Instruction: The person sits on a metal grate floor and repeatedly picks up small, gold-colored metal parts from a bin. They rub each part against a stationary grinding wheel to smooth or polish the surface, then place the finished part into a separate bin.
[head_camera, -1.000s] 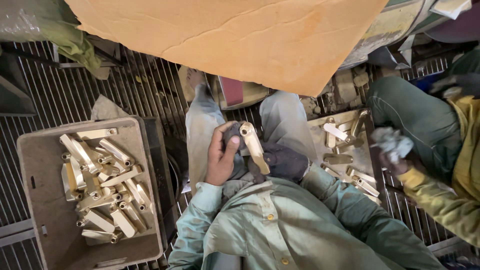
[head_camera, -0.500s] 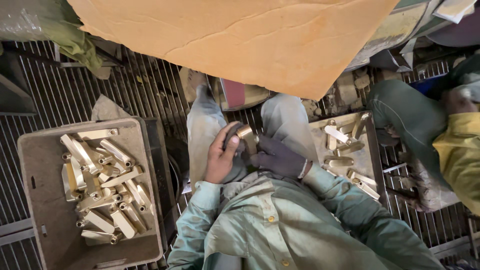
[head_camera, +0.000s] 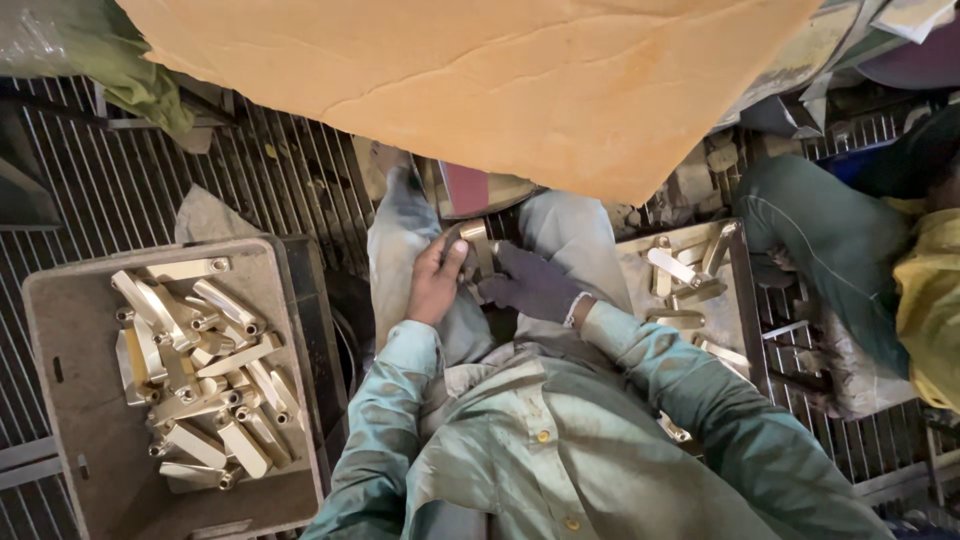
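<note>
Between the knees, both hands' fingers apparently pinch a brass piece.

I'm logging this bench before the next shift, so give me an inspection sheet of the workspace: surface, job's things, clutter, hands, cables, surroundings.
Surface: metal grating floor, dark bars.
Job's things: brass part held over the lap; grey crate of brass pieces on the person's left; tray with a few more on the right.
Clutter: crumpled green cloth; large cardboard sheet above the knees.
Hands: left hand bare, right hand in a dark glove, both on the part.
Cables: nothing seen.
Surroundings: another person seated to the right.
</note>
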